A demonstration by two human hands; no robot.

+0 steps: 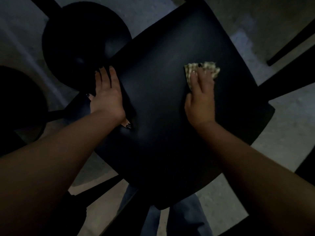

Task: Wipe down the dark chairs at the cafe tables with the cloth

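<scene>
Dim light. Dark chair seat (162,103) fills mid-frame, over grey floor (281,130); round dark stool (81,36) just beyond its far-left corner. Step in hand, judged: wiping the seat surface. Left hand (107,94) grips the seat's left edge, fingers wrapped over it, thumb on top, steadying. Right hand (201,97) presses the pale cloth (212,68) flat on the seat's right side, fingers roughly straight. Cloth sits under and just beyond the fingertips. Next move likely calls for sweeping the cloth leftward across the unwiped middle.
</scene>
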